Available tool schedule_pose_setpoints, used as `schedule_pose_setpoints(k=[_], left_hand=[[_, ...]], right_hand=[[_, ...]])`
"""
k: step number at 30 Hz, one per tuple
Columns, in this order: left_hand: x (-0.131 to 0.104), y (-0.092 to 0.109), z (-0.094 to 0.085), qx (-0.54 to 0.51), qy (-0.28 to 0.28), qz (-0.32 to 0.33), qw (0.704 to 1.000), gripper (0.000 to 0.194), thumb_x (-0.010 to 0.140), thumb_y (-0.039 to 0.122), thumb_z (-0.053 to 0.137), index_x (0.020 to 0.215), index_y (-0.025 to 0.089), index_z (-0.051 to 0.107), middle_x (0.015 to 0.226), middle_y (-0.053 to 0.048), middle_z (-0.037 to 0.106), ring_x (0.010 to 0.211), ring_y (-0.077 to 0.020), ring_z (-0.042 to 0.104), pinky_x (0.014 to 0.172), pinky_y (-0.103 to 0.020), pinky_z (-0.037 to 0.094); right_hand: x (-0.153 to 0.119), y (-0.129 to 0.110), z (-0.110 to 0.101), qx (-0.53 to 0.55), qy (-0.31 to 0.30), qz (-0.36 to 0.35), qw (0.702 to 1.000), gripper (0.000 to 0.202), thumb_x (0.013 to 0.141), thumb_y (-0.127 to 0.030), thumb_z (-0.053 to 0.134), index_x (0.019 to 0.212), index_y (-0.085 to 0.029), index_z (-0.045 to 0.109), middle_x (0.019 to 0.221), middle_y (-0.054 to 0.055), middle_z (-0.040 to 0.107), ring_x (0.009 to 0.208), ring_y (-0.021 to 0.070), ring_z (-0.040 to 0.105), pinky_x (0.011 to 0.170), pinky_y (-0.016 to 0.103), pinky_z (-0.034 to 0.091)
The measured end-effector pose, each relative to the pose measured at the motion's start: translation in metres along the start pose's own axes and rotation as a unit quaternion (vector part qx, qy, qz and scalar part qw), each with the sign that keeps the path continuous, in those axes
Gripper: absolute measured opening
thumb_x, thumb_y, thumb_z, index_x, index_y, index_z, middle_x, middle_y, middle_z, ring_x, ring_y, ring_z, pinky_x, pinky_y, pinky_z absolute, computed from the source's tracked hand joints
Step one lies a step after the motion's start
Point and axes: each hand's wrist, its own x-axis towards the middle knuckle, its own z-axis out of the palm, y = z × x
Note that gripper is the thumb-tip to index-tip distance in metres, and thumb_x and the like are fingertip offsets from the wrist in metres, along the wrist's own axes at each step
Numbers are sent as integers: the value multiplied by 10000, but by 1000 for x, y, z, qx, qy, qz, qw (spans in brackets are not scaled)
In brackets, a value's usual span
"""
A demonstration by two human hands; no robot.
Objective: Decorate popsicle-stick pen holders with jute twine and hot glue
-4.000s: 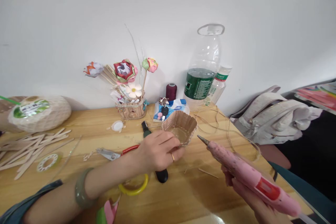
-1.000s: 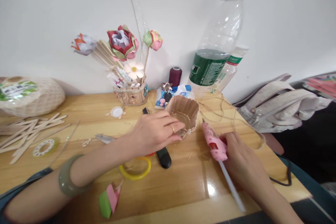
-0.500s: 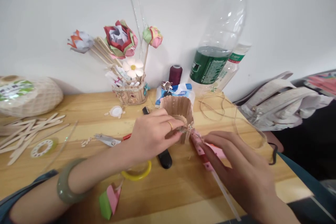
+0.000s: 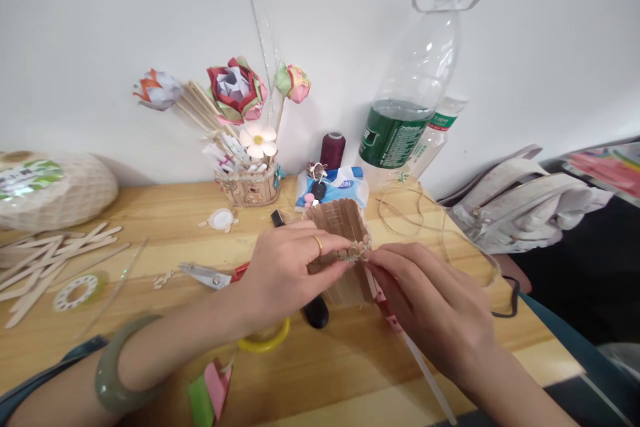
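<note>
- Brown wooden slats form the basket (image 4: 345,288), located at the centre of the work area, just above or on the table (image 4: 310,373); contact underneath cannot be confirmed. Slats are flat and narrow, with rounded tips at the far edge.
- Left hand (image 4: 285,263), entering from 8 o'clock: thumb and forefinger nearly closed, pinching the basket at its beaded, knobbly trim (image 4: 356,251). Remaining fingers bent and held close together. Smooth gold ring (image 4: 319,245) noted.
- Right hand (image 4: 440,310), at 4 o'clock of the basket: thumb and forefinger tips pressed together against the trim, opposite the left fingertips; anything between them is too small to identify. Other fingers loosely curled alongside.
- Pink glue gun (image 4: 389,312), at 5 o'clock, partly hidden by the right hand; a translucent, rod-shaped glue stick (image 4: 430,375) extends from its rear.
- Scissors (image 4: 213,277), at 9 o'clock: metal blades, red and yellow handles. Flat pale craft sticks (image 4: 55,260) lie criss-crossed well beyond them.
- Folded-paper flowers (image 4: 235,90), layered and pointed, stand in a decorated holder (image 4: 250,188) at 10 o'clock.
- Purple thread spool (image 4: 333,150), at 12 o'clock; clear plastic bottle (image 4: 400,127), green-labelled, at 1 o'clock.
</note>
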Motion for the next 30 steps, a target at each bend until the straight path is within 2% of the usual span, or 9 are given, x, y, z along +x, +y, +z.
schedule_pose_setpoints(k=[4,7,9,11,15,17,20,26,30], left_hand=[[-1,0,2,-5,27,12,1000,68,809,159,629,865,150,666,760,-30,742,633,-125,664,581,-213,509],[-4,0,4,9,47,26,999,73,816,155,615,878,160,654,768,-25,741,628,-121,664,565,-208,506],[-6,0,6,26,60,38,997,77,826,148,596,885,162,645,774,-27,738,638,-129,663,565,-218,506],[-8,0,7,48,64,45,996,75,835,143,581,880,159,639,771,-28,733,650,-136,656,580,-235,506],[-9,1,8,87,67,49,993,70,831,122,580,854,161,633,714,-11,717,599,-133,610,552,-247,470],[-9,1,8,87,79,51,992,80,821,103,583,845,164,629,701,-5,713,599,-133,603,553,-249,460],[-6,2,8,49,92,42,994,87,811,99,590,836,174,627,725,-2,717,633,-132,606,589,-254,466],[-2,10,1,-57,52,-91,993,64,763,129,598,769,182,634,683,2,664,679,-149,577,634,-276,461],[-2,15,-3,-101,34,-144,984,48,728,174,605,767,197,618,683,10,609,698,-164,549,628,-292,448]], right_hand=[[2,-6,5,-38,16,0,999,47,880,-105,529,905,-142,542,732,30,618,625,131,570,556,246,418],[5,-14,8,40,-12,112,993,108,915,-166,462,830,-176,529,654,-3,570,508,107,521,469,230,375],[7,-17,7,166,-62,229,957,169,933,-219,407,800,-195,508,589,-31,518,450,96,478,434,218,354],[11,-18,5,327,-108,345,873,195,931,-286,400,775,-206,485,513,-70,437,396,80,418,400,202,319],[21,-17,0,573,-152,486,642,304,841,-420,525,658,-189,451,483,-99,371,328,26,294,359,181,210],[24,-18,-1,613,-145,511,585,354,795,-439,577,604,-175,441,502,-93,392,316,4,279,356,178,192],[23,-20,1,577,-101,508,632,339,801,-445,585,623,-181,466,495,-89,413,314,15,293,337,181,211],[17,-17,9,334,40,333,881,165,833,-281,588,697,-211,527,602,-37,496,500,103,467,436,229,386],[18,-14,9,275,78,266,921,131,811,-215,620,730,-220,517,674,-23,516,590,132,520,518,267,459]])
